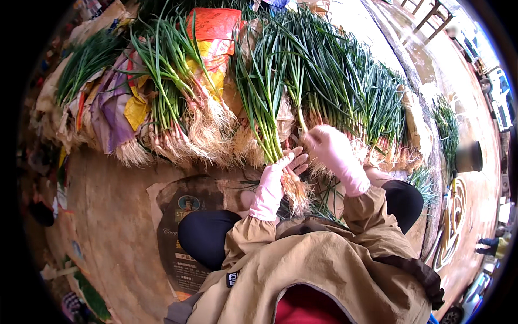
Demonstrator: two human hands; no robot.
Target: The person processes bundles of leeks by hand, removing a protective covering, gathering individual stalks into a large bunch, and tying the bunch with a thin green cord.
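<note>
My left hand (276,175), in a pink glove, grips a bunch of green garlic (264,113) low on the stems. The leaves point away from me, and pale stringy roots (297,193) hang below the fingers toward my lap. Just to the right, my right hand (328,147), gloved in pink too, is closed around the lower end of a green garlic stalk (300,110). Its fingertips are partly hidden behind the hand. Beyond both hands lies a long heap of green garlic (345,81), roots toward me.
More rooted bunches (181,92) lie at the left among purple and yellow sacks (116,110) and a red bag (216,24). A flattened dark printed sack (186,232) is by my left knee. At the right are a dark bucket (468,156) and a coiled hose (454,224).
</note>
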